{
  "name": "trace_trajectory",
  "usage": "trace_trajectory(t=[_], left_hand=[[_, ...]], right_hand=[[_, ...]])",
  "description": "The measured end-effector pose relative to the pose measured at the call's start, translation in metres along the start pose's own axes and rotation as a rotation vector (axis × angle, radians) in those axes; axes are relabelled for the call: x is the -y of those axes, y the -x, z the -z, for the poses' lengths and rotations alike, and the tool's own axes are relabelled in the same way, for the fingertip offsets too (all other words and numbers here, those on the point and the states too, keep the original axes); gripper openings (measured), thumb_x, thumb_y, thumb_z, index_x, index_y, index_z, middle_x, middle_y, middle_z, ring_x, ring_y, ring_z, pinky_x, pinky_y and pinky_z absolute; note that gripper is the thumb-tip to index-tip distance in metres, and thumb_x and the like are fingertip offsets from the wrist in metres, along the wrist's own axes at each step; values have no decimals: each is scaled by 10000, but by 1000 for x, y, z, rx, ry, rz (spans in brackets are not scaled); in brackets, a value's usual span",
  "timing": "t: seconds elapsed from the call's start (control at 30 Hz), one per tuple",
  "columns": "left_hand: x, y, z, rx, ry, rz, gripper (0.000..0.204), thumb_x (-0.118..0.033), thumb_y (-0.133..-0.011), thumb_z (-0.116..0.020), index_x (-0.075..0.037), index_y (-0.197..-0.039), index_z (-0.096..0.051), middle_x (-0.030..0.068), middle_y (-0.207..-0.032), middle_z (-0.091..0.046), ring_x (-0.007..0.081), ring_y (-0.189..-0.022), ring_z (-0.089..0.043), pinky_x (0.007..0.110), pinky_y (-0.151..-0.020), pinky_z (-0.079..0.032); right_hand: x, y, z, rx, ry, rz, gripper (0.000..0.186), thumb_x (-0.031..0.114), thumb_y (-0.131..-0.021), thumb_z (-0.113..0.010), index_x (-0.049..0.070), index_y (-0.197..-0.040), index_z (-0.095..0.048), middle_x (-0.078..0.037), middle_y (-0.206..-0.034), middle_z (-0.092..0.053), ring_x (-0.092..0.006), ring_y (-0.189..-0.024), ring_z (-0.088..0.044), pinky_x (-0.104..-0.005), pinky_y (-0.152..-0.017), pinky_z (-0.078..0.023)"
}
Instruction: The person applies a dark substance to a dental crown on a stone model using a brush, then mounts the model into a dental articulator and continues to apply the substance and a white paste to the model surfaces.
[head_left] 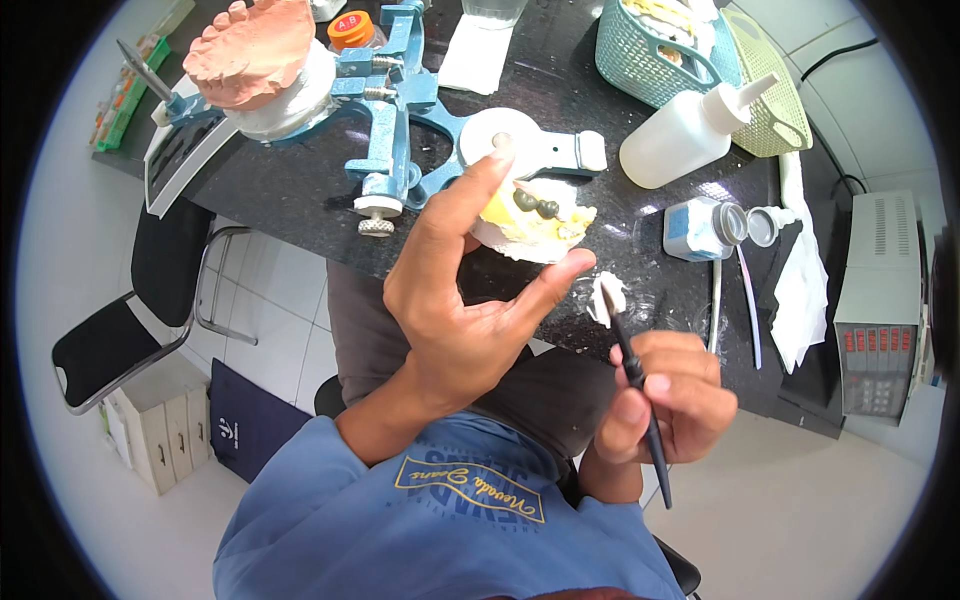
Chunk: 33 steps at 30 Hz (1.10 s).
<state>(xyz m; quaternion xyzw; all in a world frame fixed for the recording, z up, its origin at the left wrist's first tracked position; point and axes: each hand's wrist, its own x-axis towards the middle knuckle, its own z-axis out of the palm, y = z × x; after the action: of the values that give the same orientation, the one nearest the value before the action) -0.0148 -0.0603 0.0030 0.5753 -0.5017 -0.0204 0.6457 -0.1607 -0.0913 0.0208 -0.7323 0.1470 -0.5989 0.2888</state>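
The black bench (300,185) carries a blue articulator (382,135), squeeze bottle (672,142), open jar (692,228), teal basket (635,62) and white dab (617,292).

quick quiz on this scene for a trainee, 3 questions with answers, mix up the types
1. Which hand holds the slim black tool?
2. True or false: the pink tooth cast is gripped in the left hand.
3. Fill in the colour: the tool's tip appears at a small ____ patch of material on the dark bench top.

Key
1. The right hand.
2. False: the left hand holds the yellow-and-white cast, while the pink tooth cast is on the blue metal frame.
3. White.
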Motion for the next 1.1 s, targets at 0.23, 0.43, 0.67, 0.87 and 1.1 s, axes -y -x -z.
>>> trace_trajectory(t=[0.23, 0.43, 0.67, 0.87, 1.1], left_hand=[[4, 1, -3, -81, 90, 11, 696, -39, -643, -828, 54, -1231, -467, 175, -1136, -572, 223, -975, -627, 305, -767, -572], [2, 2, 0, -68, 70, -4, 698, -43, -633, -834, 63, -1221, -474, 175, -1149, -560, 225, -976, -626, 301, -762, -575], [3, 3, 2, -8, 46, -26, 722, 35, -641, -800, 66, -1258, -427, 154, -1191, -502, 224, -1023, -597, 313, -787, -586], [4, 3, 2, -4, 50, -35, 725, 23, -639, -808, 64, -1257, -431, 150, -1191, -503, 222, -1011, -602, 312, -794, -582], [4, 3, 3, -2, 37, -32, 719, 19, -645, -806, 66, -1256, -429, 151, -1187, -507, 221, -1016, -601, 313, -799, -580]], right_hand=[[-5, -4, -10, 15, 156, 23, 257, 5, -716, -699, 28, -911, -532, -99, -714, -597, -229, -612, -626, -289, -534, -524], [-6, -3, -11, 55, 207, 23, 275, 21, -712, -719, 61, -918, -542, -84, -745, -604, -223, -619, -632, -288, -526, -528], [-6, -4, -13, 44, 222, 13, 280, 15, -698, -729, 63, -905, -547, -88, -742, -612, -227, -627, -642, -293, -518, -522], [-5, -3, -14, 44, 231, 21, 295, 3, -682, -729, 61, -904, -544, -86, -743, -611, -228, -619, -640, -295, -516, -522], [-5, -3, -15, 52, 242, 18, 303, 6, -682, -730, 61, -908, -535, -90, -752, -608, -229, -631, -641, -295, -524, -525]])
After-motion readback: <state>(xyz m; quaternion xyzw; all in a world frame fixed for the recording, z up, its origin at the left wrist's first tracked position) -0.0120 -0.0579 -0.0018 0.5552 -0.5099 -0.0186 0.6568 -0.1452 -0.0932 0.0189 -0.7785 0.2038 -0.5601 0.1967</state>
